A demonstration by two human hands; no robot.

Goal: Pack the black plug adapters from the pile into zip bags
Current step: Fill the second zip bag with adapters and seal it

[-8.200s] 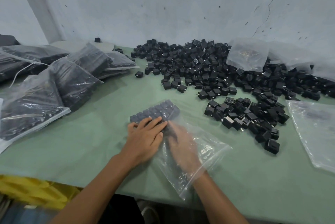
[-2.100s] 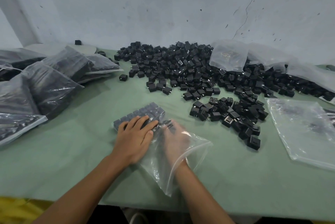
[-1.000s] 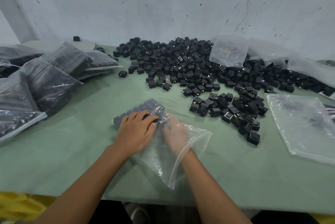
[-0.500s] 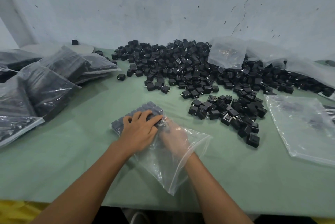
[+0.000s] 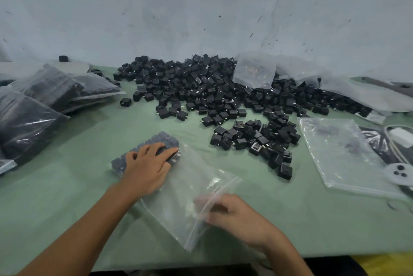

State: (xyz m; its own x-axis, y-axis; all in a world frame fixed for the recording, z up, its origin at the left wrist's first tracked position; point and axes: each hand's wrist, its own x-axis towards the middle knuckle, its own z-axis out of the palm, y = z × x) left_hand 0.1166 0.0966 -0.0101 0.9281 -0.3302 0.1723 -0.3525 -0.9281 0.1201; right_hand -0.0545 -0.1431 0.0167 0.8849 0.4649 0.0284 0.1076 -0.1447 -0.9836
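A clear zip bag [image 5: 190, 186] lies on the green table [image 5: 67, 197] in front of me. Rows of black plug adapters [image 5: 163, 139] sit packed at its far closed end. My left hand [image 5: 145, 168] rests flat on top of those rows and presses them through the plastic. At the bag's near open mouth my right hand [image 5: 237, 217] grips the zip edge, its fingertips showing blurred through the film. The big pile of loose black adapters [image 5: 201, 88] spreads across the back of the table, and a smaller cluster [image 5: 257, 141] lies closer, right of the bag.
Filled bags of adapters [image 5: 33, 119] are stacked at the left. An empty zip bag [image 5: 339, 155] lies flat at the right, beside a white cable [image 5: 400, 137] and a white disc [image 5: 400, 173]. Crumpled plastic bags [image 5: 254, 70] lie on the pile by the wall.
My right hand has drawn back out of the bag from beside the adapters to the bag's open mouth. My left hand stays pressed on the packed rows.
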